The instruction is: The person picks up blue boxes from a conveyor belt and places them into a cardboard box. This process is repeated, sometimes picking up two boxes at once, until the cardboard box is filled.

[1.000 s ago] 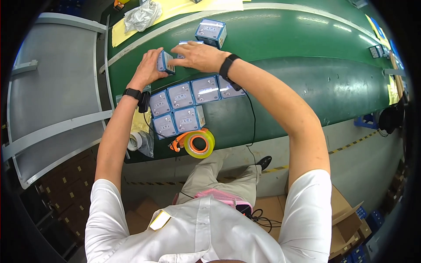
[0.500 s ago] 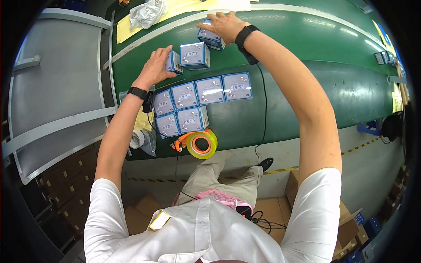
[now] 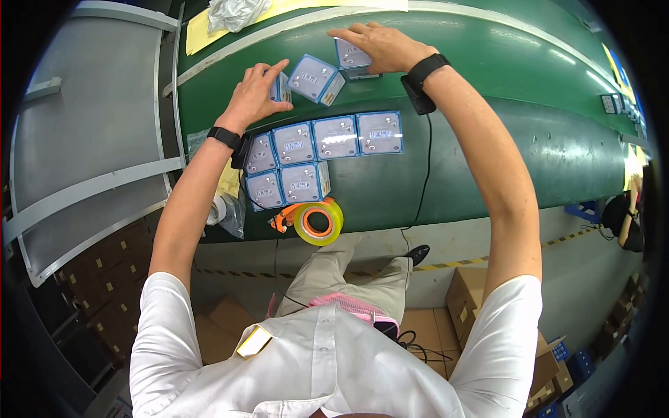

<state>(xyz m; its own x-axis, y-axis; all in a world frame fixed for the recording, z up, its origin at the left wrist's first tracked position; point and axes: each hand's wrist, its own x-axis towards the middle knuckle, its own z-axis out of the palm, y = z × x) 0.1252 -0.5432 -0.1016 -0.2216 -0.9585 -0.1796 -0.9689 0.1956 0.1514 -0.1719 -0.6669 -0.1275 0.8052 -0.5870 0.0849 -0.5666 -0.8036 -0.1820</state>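
My left hand (image 3: 256,96) is curved round a small blue-and-grey box (image 3: 281,89), thumb and forefinger on two of its sides; the hand hides much of it. Over the box (image 3: 352,56) at the far right of this back row, my right hand (image 3: 390,47) rests with its fingers across the top, gripping it. Between them a similar box (image 3: 313,76) stands turned askew, touched by neither hand. Nearer to me, several matching boxes form a block: a back row (image 3: 336,136) and a shorter front row (image 3: 301,182).
An orange tape dispenser with a yellow-green roll (image 3: 319,221) lies at the green table's (image 3: 488,167) near edge. A black cable (image 3: 425,174) runs across the table. A grey-panelled frame (image 3: 97,104) stands left. Crumpled plastic (image 3: 237,12) lies far left. Another person's arm (image 3: 629,212) shows far right.
My right hand and its box have shifted right, and that box has turned. The middle box has rotated askew. My left hand stays at its box. A person's arm has appeared far right.
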